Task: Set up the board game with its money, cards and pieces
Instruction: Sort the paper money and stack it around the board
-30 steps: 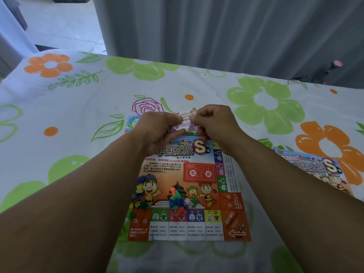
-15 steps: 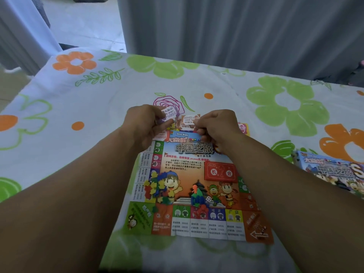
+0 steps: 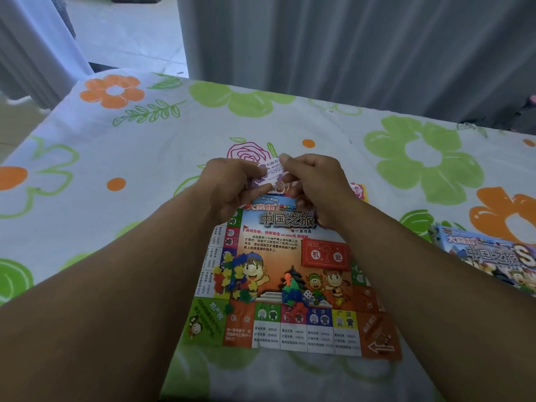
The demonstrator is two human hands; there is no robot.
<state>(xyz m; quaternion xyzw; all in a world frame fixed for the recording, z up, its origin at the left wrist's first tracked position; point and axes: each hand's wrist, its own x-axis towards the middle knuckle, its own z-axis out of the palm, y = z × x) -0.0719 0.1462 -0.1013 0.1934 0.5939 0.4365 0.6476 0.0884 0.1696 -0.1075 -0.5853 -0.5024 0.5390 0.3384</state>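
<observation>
Purple-topped, pinching play money (image 3: 272,173) in curled fingers (image 3: 291,164) of left hand (image 3: 229,188) and right hand (image 3: 317,184) over the board (image 3: 290,250), pieces (image 3: 232,281) lying heaped there, box (image 3: 490,258) sitting rightward.

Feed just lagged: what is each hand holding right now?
Left hand: closed, pinching the purple play money.
Right hand: closed, pinching the same money at its other edge.
</observation>
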